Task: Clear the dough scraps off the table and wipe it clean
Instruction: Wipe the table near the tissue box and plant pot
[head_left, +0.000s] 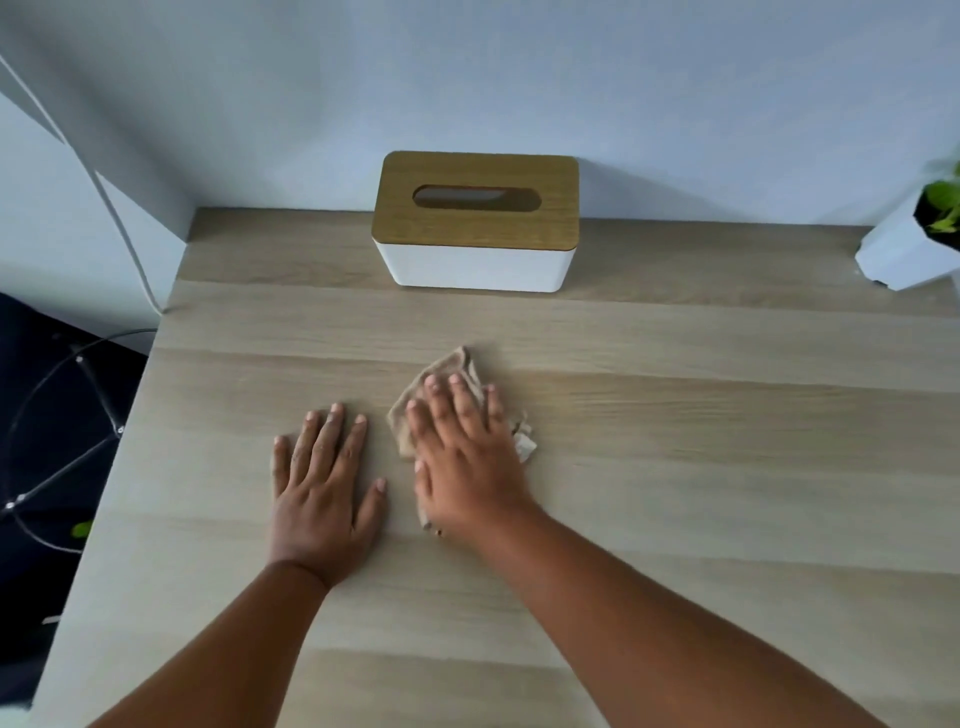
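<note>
A beige cloth (451, 364) lies crumpled on the light wooden table (727, 467), near its middle. My right hand (462, 457) presses flat on top of the cloth, fingers spread, covering most of it. Just to its left, my left hand (324, 483) rests palm down on the bare tabletop, fingers apart, holding nothing. A small pale scrap (524, 446) sticks out at the cloth's right edge beside my right hand; whether it is dough or cloth I cannot tell. No other dough scraps show on the table.
A white tissue box with a wooden lid (475, 221) stands at the back of the table against the wall. A white pot with a green plant (914, 244) sits at the far right. Beyond the table's left edge are a dark chair frame (62, 415) and a white cable (119, 223).
</note>
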